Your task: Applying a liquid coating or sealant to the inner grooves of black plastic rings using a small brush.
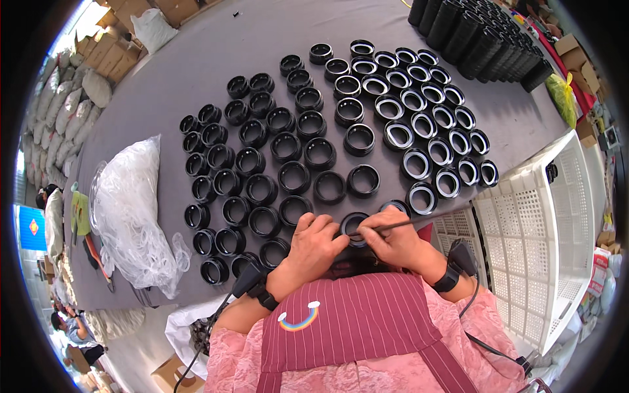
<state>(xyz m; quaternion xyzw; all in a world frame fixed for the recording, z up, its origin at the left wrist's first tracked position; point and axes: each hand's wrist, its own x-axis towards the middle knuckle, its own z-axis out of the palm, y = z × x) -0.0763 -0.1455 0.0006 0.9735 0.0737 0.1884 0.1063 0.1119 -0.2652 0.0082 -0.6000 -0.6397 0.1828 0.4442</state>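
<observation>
A black ring [354,223] lies at the table's near edge between my hands. My left hand [312,245] is closed, fingers curled, its thumb at the ring's near left side; the hold is partly hidden. My right hand [395,241] grips a thin dark rod [397,225], whose inner end reaches over the ring's opening. Another black ring [401,207] stands just behind my right fingers, partly covered by them. Rows of plain black rings [320,154] spread to the left and ahead. On the right, more black rings [422,198] show pale inner bands.
Clear plastic bags [131,209] lie at the table's left, near an orange-handled tool [97,259]. Black stacked cylinders [481,49] stand at the far right. A white perforated crate [524,249] sits against the right edge. Sacks [65,111] are piled beyond the table's left side.
</observation>
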